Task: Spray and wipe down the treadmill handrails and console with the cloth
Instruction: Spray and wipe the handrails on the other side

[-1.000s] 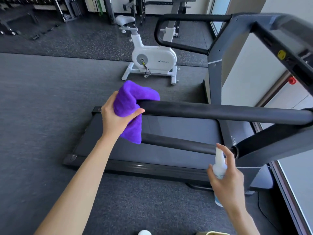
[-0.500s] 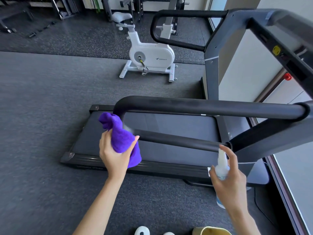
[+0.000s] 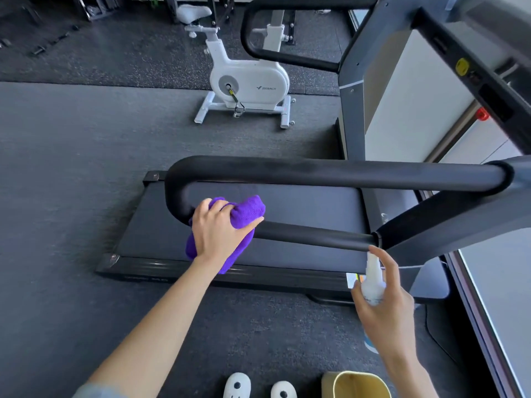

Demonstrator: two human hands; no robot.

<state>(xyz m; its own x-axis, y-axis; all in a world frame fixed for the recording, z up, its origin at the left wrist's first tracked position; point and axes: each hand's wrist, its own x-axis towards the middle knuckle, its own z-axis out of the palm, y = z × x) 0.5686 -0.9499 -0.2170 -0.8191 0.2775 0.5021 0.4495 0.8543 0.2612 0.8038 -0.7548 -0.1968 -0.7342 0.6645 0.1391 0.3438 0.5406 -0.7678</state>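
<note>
Now, step in hand: wiping the lower bar of the near handrail (image 3: 316, 235), by my judgement, with the console not yet reached.
Left hand (image 3: 219, 231): fingers curled round the purple cloth (image 3: 247, 208), which is bunched over the bar just right of the rail's left bend; part of it hangs below my palm.
Right hand (image 3: 385, 311): fingers wrapped round the white spray bottle (image 3: 373, 278), forefinger raised over its top, nozzle just under the bar's right end.
Upper bar (image 3: 330, 172): runs farther off, above the treadmill belt (image 3: 301, 202), joined to the lower one by the bend.
Console (image 3: 482, 70): far right, well apart from both hands.
Next move, as I judge it: draw the cloth rightward along the lower bar toward the bottle, keeping the wrap snug, perhaps with a fresh spray first.
Elsewhere: a white exercise bike (image 3: 247, 81) stands far off on the floor.
</note>
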